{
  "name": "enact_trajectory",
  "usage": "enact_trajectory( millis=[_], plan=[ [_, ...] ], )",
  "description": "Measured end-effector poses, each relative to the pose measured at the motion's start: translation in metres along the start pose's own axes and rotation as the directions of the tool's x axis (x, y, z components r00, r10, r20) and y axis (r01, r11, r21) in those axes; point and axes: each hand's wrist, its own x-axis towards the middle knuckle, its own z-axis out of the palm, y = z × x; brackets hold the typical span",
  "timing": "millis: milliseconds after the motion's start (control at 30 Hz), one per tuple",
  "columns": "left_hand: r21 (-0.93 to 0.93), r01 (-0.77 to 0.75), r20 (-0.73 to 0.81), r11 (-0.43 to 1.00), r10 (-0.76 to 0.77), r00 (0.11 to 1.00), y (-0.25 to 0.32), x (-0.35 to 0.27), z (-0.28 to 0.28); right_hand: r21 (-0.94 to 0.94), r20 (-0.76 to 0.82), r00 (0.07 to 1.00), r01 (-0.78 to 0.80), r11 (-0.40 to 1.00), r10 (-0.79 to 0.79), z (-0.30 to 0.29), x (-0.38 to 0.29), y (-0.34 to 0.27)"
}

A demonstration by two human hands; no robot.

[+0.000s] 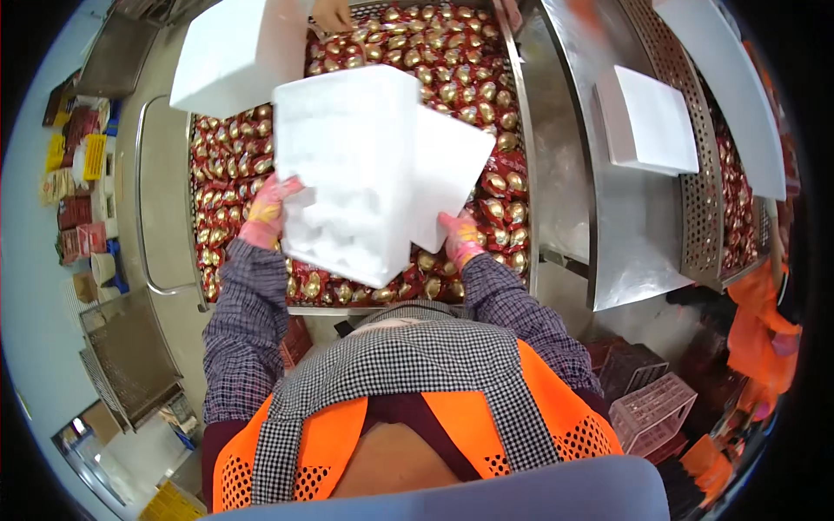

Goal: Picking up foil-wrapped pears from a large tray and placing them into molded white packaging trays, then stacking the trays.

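My left hand (267, 211), in a pink and yellow glove, grips the left edge of a white foam box (345, 169). The box is tilted over a wide metal-edged tray (531, 260) full of small red-and-gold packets (492, 208). With my right hand (461, 238), gloved alike, I hold the lower edge of a flat white foam panel (449, 169). That panel slants behind the box's right side and is partly hidden by it. Gold packets lie just beside my right fingers.
Another white foam box (244, 58) stands at the tray's far left, near another person's hand (332, 13). To the right, a white foam block (651, 124) rests on a steel table (632, 247). Plastic crates (655, 413) sit on the floor at right; a metal rail (140, 195) stands left.
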Motion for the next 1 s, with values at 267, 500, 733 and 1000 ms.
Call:
enact_trajectory(
  millis=[267,500,733,1000],
  plan=[
    [0.806,-0.140,0.146,0.576,0.036,0.989,-0.036,0.086,0.129,-0.303,0.130,0.982,-0.094,0.948,0.139,-0.060,-0.068,-0.050],
    [0.263,-0.088,-0.492,0.961,0.212,0.844,-0.063,-0.002,0.105,-0.663,0.182,0.752,0.570,0.486,-0.634,-0.062,-0.005,-0.181],
    [-0.354,0.421,-0.010,0.835,-0.454,0.891,-0.139,-0.060,0.156,-0.870,0.310,0.918,0.379,0.316,-0.247,-0.015,0.116,-0.197],
    [-0.638,0.229,0.062,0.735,-0.246,0.967,-0.159,-0.020,0.139,-0.765,0.238,0.959,0.282,0.580,-0.152,-0.051,0.132,-0.150]
  ],
)
